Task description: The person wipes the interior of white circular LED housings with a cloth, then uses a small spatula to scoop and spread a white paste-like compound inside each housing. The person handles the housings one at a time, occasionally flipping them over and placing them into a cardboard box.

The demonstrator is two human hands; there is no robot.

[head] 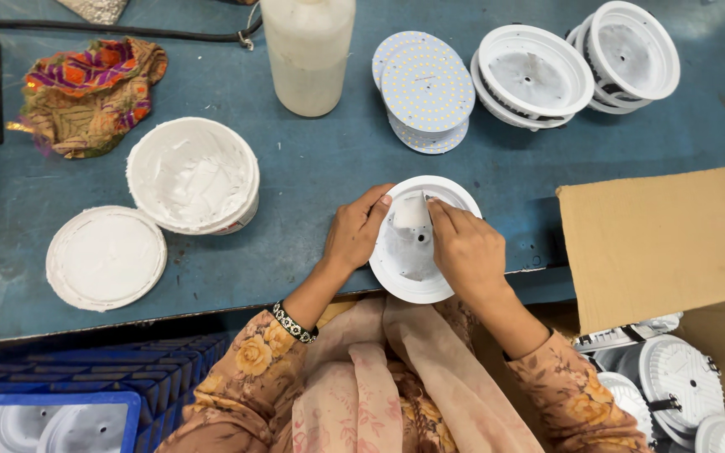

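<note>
My left hand point(356, 232) grips the left rim of a round white lamp housing point(409, 270) that rests at the near edge of the blue table point(320, 168). My right hand point(465, 248) reaches into the housing and presses a small white pad point(410, 211) smeared with white paste against its inner face. A white tub of paste point(193, 174) stands open to the left, with its paste-coated lid point(106, 257) lying beside it.
A stack of round LED boards point(425, 91) and stacked white housings point(535, 74) point(629, 52) lie at the far side. A cloudy plastic bottle point(307, 52) and a colourful rag point(90, 91) sit further left. A cardboard box point(660, 243) holds more housings point(673, 382); a blue crate point(69, 403) is below.
</note>
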